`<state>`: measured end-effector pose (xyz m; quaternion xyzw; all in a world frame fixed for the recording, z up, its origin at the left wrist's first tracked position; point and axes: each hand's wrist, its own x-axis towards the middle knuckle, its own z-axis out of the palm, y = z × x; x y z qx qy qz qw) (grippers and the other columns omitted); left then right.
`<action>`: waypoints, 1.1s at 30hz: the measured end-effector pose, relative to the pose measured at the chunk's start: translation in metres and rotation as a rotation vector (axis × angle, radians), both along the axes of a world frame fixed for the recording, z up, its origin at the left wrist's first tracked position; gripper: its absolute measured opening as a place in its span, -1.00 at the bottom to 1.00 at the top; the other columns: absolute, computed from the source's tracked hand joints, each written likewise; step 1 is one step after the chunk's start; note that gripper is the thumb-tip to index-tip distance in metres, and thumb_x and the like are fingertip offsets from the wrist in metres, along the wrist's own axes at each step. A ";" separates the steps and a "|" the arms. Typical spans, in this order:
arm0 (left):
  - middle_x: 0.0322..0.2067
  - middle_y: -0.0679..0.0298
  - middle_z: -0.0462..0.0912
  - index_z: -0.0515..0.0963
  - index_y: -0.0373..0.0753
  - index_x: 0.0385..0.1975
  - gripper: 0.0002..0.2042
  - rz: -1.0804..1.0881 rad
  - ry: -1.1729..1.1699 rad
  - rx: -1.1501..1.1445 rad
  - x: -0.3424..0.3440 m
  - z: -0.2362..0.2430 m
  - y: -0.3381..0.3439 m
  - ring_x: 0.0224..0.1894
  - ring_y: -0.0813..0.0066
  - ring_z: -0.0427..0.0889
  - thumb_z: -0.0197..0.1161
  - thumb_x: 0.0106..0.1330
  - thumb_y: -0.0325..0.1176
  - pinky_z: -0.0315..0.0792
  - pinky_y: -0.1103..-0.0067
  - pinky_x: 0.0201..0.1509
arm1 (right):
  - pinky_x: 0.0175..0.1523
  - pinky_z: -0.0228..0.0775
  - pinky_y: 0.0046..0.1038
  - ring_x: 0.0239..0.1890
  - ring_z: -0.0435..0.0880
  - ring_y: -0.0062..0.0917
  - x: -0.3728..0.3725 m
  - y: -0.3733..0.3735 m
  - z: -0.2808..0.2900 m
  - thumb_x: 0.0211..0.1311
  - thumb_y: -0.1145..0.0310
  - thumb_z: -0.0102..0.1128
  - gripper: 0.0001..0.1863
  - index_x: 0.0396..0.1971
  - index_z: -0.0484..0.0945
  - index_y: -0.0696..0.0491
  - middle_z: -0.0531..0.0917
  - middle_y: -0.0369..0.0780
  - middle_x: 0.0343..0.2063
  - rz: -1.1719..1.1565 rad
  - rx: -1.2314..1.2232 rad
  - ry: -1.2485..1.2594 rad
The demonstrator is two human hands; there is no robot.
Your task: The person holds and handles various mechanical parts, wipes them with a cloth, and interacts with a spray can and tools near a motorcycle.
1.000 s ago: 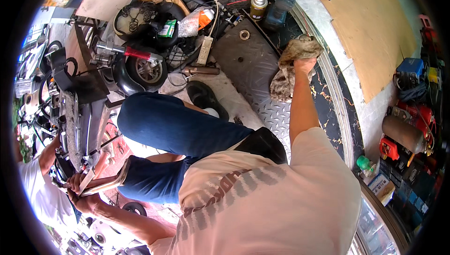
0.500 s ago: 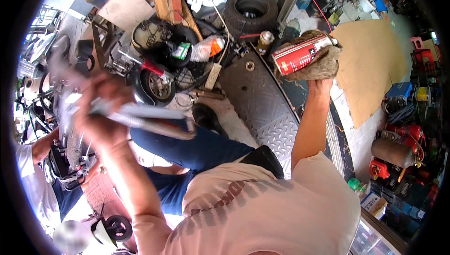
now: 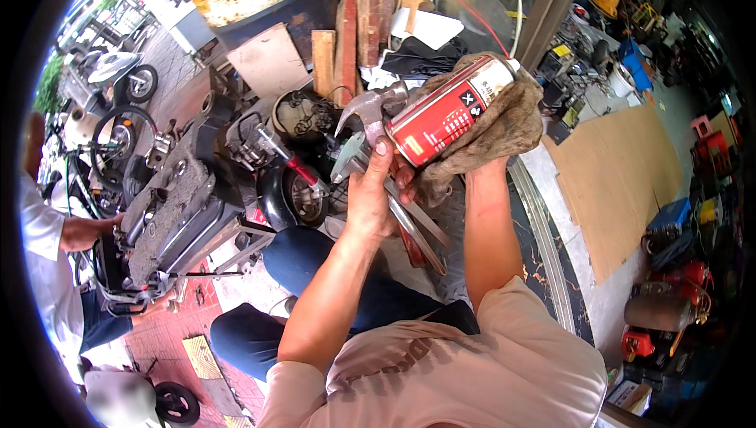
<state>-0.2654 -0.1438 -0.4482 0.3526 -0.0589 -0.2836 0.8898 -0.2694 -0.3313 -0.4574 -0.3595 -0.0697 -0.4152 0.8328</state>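
My left hand (image 3: 372,200) is closed around a bundle of metal tools. A claw hammer (image 3: 370,111) shows its head above my thumb, and below it is the grey jaw of a pliers-like tool (image 3: 351,159). Long metal handles stick out under the hand toward the floor. My right hand (image 3: 490,170), largely covered by cloth, grips a dirty brown rag (image 3: 504,125) together with a red spray can (image 3: 441,117). The can lies tilted in the rag, its white top and thin red straw pointing up and right. The left fingers are right beside the can's lower end.
At the left, another person's arm (image 3: 87,233) reaches to a partly stripped scooter body (image 3: 185,192). Ahead lie a small wheel (image 3: 305,198), a red shock absorber (image 3: 303,172) and wooden boards (image 3: 346,50). Cardboard (image 3: 618,184) covers floor at the right, beside shelves of tools.
My left hand with the tools has swung right, up against the spray can. My right hand has brought the can and rag left and closer. The view has shifted, showing more at the left.
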 end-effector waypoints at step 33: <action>0.11 0.06 0.65 0.48 -0.35 0.23 -0.43 0.272 -0.020 0.027 0.026 0.006 0.033 0.12 0.22 0.67 0.42 0.36 -0.11 0.53 0.31 0.25 | 0.34 0.38 -0.29 0.19 0.53 -0.47 0.019 0.073 -0.043 0.16 0.25 0.58 -0.21 0.35 0.36 0.05 0.53 -0.20 0.21 0.260 -0.586 0.280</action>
